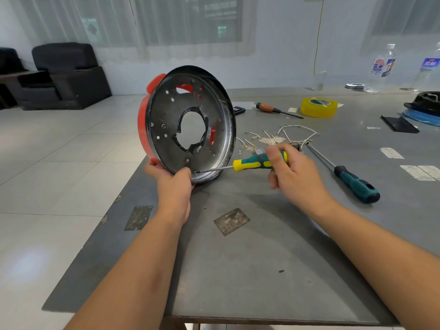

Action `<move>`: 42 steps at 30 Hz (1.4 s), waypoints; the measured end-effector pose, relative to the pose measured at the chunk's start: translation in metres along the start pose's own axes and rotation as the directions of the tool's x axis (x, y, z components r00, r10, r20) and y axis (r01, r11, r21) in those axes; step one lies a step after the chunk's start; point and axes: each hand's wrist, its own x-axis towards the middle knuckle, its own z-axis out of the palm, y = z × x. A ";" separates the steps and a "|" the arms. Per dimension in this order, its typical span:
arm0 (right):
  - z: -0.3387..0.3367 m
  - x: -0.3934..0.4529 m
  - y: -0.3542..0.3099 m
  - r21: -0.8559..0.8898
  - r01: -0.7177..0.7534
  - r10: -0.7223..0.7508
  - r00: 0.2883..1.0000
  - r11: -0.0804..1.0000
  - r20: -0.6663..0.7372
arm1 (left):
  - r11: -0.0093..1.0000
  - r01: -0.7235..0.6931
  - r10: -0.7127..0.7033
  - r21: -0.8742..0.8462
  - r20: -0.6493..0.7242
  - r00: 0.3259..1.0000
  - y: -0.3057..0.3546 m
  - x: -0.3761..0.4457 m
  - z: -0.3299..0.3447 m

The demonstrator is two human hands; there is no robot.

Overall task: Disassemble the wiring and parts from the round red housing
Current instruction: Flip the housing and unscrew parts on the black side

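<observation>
This looks like a makeshift workshop set up in a plain office or lounge room. A worn grey counter (238,258) with patches of tape residue carries spare screwdrivers at 2 o'clock (277,110) and 3 o'clock (345,177), a roll of yellow tape (318,107) and loose wire pieces (292,134). At 10 o'clock dark armchairs (64,72) stand on a pale tiled floor (59,163), and curtained windows (190,20) fill the wall at 12 o'clock.

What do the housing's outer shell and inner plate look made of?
Outer shell: glossy red, probably plastic or painted metal; the frame can't settle it. Inner plate: looks like dull grey sheet metal, with punched holes, a jagged cut centre opening and a shiny rim.
</observation>
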 end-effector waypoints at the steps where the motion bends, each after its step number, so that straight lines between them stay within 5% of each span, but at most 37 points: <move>1: -0.001 0.000 0.001 -0.060 0.016 -0.016 1.000 0.998 -0.009 | 1.000 -0.005 0.005 0.010 0.002 1.000 0.000 0.001 0.000; 7: -0.007 -0.004 -0.002 -0.089 0.104 -0.100 0.994 0.991 0.048 | 0.998 -0.015 0.014 0.059 0.010 1.000 -0.003 0.002 -0.002; 12: -0.006 -0.004 -0.002 -0.277 0.151 -0.154 0.988 0.949 0.012 | 0.999 0.024 -0.023 0.043 -0.020 1.000 -0.007 0.007 -0.004; 17: -0.003 -0.004 -0.006 -0.090 0.075 -0.072 0.997 0.993 0.034 | 0.999 0.043 -0.043 0.023 -0.019 0.999 -0.008 0.009 -0.003; 35: -0.006 -0.003 -0.003 -0.225 0.146 -0.141 0.989 0.963 0.040 | 0.983 -0.053 0.068 0.173 -0.082 0.994 -0.016 0.014 -0.004; 42: -0.005 -0.003 -0.004 -0.086 0.099 -0.091 0.992 0.991 0.088 | 0.982 -0.054 0.073 0.178 -0.099 0.992 -0.017 0.016 -0.004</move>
